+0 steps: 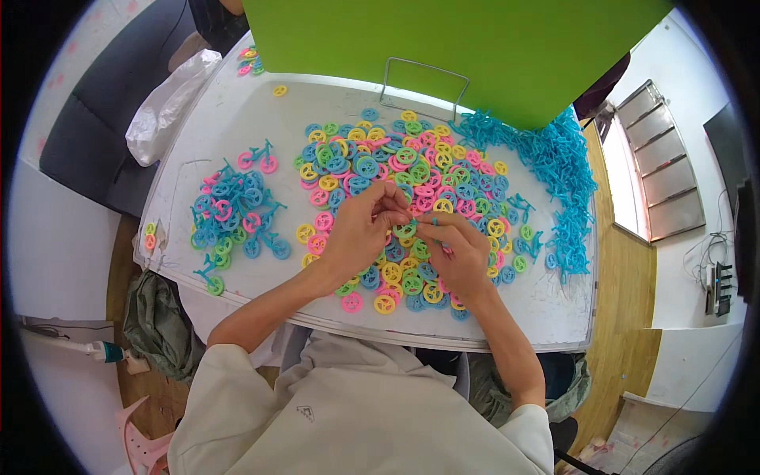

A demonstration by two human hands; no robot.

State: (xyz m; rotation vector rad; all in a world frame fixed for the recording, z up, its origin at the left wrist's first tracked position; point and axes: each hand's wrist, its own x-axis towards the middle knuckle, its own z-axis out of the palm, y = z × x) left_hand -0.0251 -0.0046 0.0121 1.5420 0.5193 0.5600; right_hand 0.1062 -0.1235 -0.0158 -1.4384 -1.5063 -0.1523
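Over the middle of a heap of small plastic wheels (366,167) in pink, yellow, green and blue, my two hands meet fingertip to fingertip. My left hand (356,229) pinches a green wheel (405,230). Against it, my right hand (461,252) is closed on a small blue plastic part, of which only a bit shows between the fingers. A large mound of blue forked plastic parts (558,166) lies along the right side of the table. To the left sits a smaller pile of blue parts with wheels fitted on them (237,206).
A green panel (459,47) stands across the far side of the white table (317,310), with a bent metal wire frame (423,77) before it. At the far left are a white plastic bag (168,107) and part of another person. A few loose wheels (150,235) lie near the left edge.
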